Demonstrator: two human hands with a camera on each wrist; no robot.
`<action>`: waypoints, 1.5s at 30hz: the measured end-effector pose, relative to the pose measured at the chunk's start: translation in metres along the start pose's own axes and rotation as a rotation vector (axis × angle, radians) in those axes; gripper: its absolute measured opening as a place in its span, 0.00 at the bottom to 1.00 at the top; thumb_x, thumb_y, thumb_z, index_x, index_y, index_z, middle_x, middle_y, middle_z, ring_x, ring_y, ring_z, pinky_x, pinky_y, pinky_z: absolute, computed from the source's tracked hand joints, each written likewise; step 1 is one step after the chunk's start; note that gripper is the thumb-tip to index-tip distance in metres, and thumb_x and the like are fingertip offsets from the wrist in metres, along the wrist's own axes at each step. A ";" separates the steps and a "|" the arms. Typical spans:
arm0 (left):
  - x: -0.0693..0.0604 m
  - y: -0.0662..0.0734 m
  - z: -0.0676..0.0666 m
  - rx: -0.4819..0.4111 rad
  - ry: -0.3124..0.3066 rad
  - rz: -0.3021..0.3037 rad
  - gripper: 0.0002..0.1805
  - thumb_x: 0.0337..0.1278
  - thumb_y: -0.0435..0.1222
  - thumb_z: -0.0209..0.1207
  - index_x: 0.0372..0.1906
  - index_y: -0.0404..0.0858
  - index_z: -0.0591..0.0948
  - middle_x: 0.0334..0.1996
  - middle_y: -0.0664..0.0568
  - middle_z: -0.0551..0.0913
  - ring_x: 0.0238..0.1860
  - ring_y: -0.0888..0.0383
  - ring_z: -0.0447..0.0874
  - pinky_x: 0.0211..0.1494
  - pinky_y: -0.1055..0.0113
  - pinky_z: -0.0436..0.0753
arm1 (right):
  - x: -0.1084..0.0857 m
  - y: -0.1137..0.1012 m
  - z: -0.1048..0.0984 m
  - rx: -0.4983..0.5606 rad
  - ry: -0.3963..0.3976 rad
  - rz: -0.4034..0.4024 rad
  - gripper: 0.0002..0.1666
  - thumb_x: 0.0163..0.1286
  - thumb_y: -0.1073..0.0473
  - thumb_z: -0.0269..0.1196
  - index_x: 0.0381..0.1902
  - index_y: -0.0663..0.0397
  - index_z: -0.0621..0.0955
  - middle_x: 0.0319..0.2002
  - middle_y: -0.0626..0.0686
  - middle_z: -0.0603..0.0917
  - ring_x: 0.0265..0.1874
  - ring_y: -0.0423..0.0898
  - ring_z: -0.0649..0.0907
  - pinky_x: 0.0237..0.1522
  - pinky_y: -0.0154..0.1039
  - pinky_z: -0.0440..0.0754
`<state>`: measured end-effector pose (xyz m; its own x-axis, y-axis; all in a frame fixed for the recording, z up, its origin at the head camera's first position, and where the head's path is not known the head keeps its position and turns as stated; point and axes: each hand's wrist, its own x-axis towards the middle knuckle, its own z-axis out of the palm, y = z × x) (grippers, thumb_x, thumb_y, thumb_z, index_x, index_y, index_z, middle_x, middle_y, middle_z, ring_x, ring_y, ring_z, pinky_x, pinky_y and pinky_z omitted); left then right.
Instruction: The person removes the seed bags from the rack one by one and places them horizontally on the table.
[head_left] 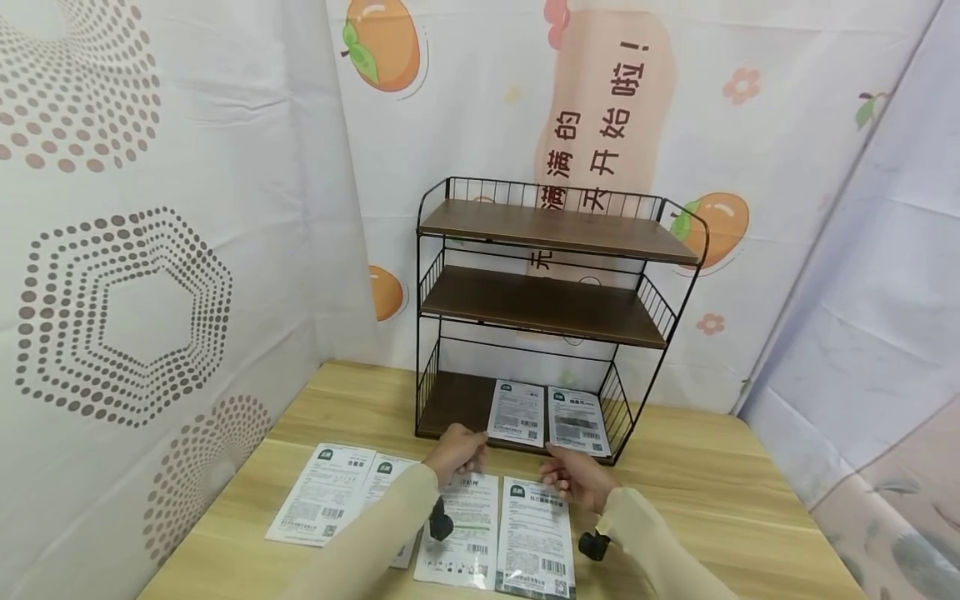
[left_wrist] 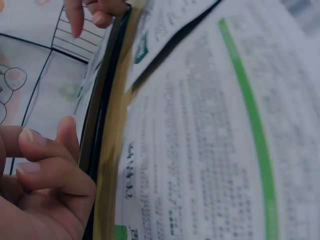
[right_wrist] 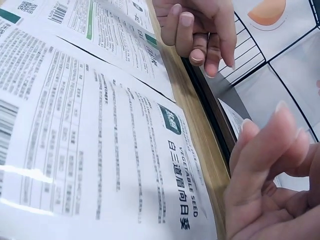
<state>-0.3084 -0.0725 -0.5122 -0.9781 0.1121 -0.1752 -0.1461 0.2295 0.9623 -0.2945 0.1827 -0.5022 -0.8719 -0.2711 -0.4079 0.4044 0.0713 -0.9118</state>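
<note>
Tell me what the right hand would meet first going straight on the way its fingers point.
The right hand would probably first meet the rightmost packet on the bottom shelf, near its front left corner. The hand seems right by it, though depth is unclear and they may be touching.

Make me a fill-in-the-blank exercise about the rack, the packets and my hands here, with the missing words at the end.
1. The rack has ___ brown shelves.
2. On its bottom shelf lie ___ white packets.
3. On the table, in front of the rack, lie ___ packets.
4. Your ___ hand is the one nearer the bottom shelf's right-hand packet.

Missing words: three; two; four; right.
</note>
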 end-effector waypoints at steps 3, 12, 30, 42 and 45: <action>0.002 0.000 0.000 -0.007 0.018 -0.008 0.20 0.78 0.39 0.53 0.36 0.26 0.85 0.27 0.41 0.88 0.15 0.65 0.66 0.17 0.74 0.63 | 0.003 0.000 0.002 0.022 0.022 0.007 0.30 0.83 0.45 0.52 0.47 0.73 0.78 0.23 0.49 0.81 0.16 0.32 0.70 0.18 0.25 0.72; 0.010 -0.004 0.003 0.000 0.036 -0.028 0.21 0.79 0.41 0.53 0.34 0.29 0.85 0.24 0.44 0.87 0.15 0.65 0.67 0.17 0.75 0.65 | 0.013 -0.004 0.002 0.053 0.050 -0.014 0.36 0.84 0.43 0.50 0.57 0.79 0.77 0.24 0.50 0.83 0.14 0.31 0.71 0.18 0.25 0.74; 0.024 -0.009 0.011 -0.009 0.037 -0.049 0.25 0.80 0.44 0.51 0.33 0.28 0.85 0.24 0.45 0.88 0.14 0.66 0.68 0.15 0.76 0.68 | 0.037 -0.001 0.013 0.182 0.155 -0.002 0.35 0.84 0.45 0.51 0.49 0.80 0.80 0.21 0.52 0.83 0.12 0.30 0.72 0.15 0.23 0.70; 0.021 -0.007 0.014 0.003 0.038 -0.048 0.25 0.80 0.43 0.51 0.32 0.28 0.85 0.24 0.45 0.88 0.14 0.66 0.70 0.16 0.76 0.68 | 0.040 0.005 0.014 0.194 0.204 0.006 0.32 0.85 0.50 0.50 0.66 0.79 0.69 0.21 0.52 0.85 0.11 0.30 0.71 0.15 0.24 0.73; 0.020 -0.008 0.014 0.007 0.042 -0.053 0.25 0.80 0.43 0.51 0.33 0.28 0.85 0.24 0.44 0.88 0.14 0.66 0.69 0.15 0.76 0.68 | 0.038 0.006 0.015 0.175 0.208 0.002 0.30 0.84 0.49 0.52 0.52 0.78 0.78 0.19 0.51 0.84 0.10 0.30 0.71 0.15 0.24 0.72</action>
<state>-0.3251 -0.0584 -0.5259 -0.9743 0.0594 -0.2172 -0.1972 0.2407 0.9504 -0.3212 0.1580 -0.5224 -0.9019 -0.0666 -0.4268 0.4317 -0.1008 -0.8964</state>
